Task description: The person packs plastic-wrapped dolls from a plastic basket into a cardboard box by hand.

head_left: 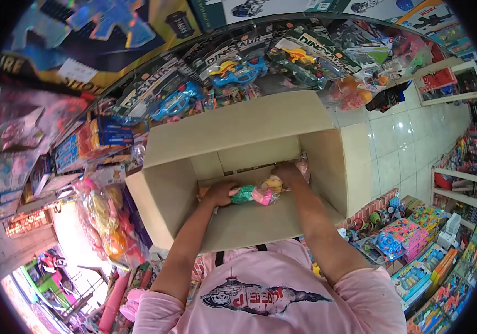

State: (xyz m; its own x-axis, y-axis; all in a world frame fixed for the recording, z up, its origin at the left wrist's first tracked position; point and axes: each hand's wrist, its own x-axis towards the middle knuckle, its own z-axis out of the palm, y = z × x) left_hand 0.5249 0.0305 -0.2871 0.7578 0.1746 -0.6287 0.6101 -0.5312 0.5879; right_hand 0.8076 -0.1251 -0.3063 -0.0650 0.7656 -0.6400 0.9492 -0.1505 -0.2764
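A large open cardboard box [249, 125] stands before me, and both my arms reach down into it. Low inside lies a clear plastic-wrapped toy pack [243, 193] with green, pink and yellow parts. My left hand [221, 193] is closed around the pack's left end, its fingers bent over the green part. At the other end, my right hand [288, 175] has its fingers curled down at the yellow part. A pinkish wrapped item [303, 167] sits by the box's right wall, beside my right hand. The fingertips of my right hand are partly hidden.
Carded dinosaur toys [238, 69] line the shelf behind the box. Bagged toys [104, 220] hang at the left. Boxed and bagged toys [411, 236] are stacked on the right, beside a white tiled floor [394, 150]. Shelves [461, 195] stand farther right.
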